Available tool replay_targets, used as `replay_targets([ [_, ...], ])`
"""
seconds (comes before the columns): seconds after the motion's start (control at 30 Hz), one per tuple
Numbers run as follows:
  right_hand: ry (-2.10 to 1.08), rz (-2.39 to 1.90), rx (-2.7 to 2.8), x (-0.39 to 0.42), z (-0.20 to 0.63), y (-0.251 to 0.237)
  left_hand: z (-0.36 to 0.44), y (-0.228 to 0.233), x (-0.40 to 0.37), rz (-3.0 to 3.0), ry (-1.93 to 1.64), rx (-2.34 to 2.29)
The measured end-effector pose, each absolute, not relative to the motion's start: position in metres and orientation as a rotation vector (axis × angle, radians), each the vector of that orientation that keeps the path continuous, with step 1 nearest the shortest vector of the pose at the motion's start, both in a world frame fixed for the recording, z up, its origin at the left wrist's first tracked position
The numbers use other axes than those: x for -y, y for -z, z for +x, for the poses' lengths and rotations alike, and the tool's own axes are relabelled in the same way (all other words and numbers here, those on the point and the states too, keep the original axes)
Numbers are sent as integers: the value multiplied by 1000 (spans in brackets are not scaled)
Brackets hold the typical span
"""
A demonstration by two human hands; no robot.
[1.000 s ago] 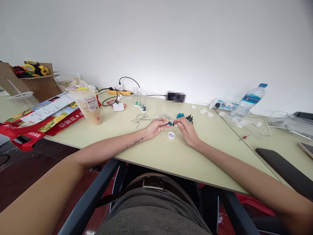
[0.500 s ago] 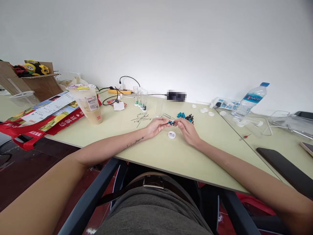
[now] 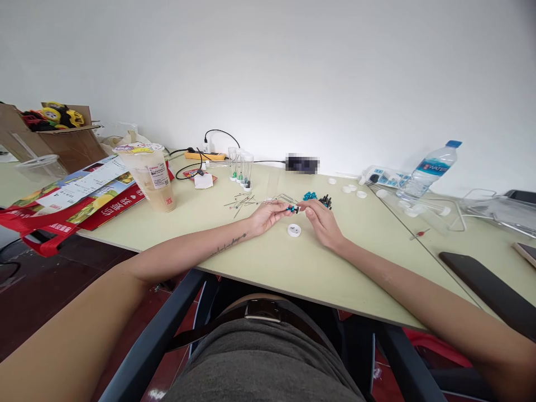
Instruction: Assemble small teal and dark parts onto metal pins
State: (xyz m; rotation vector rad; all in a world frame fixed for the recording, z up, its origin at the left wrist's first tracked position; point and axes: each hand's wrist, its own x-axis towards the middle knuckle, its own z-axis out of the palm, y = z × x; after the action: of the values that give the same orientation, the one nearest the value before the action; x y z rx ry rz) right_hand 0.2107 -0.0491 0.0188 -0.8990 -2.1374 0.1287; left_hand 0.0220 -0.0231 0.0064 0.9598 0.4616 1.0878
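My left hand [image 3: 268, 218] is closed in a pinch on a small blue-and-black plastic piece [image 3: 292, 209], whose black end points right. Close beside that end, the fingers of my right hand [image 3: 322, 222] are bent together; what they hold, if anything, is too small to make out. Below the hands lies a white round cap [image 3: 294, 230] with tiny parts in it. Just behind my right hand are a pile of blue pieces [image 3: 310, 196] and a pile of black pieces [image 3: 325, 201]. Thin metal pins [image 3: 240, 204] lie scattered behind my left hand.
Clear tubes [image 3: 247, 173] with white bases stand behind the pins. A drink cup [image 3: 151, 181] and a red bag [image 3: 96, 204] are at left. White caps [image 3: 354, 190], a water bottle [image 3: 431, 170], a power strip [image 3: 385, 177] and a dark phone [image 3: 486, 285] are at right.
My right fingertips have drawn slightly away from the black end of the piece. My left hand keeps its pinch in about the same place.
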Motion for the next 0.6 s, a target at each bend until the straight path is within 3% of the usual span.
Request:
replay_targets([
  [0.6, -128, -879, 2133, 50, 210, -20, 22, -1, 19, 956, -1100, -448],
])
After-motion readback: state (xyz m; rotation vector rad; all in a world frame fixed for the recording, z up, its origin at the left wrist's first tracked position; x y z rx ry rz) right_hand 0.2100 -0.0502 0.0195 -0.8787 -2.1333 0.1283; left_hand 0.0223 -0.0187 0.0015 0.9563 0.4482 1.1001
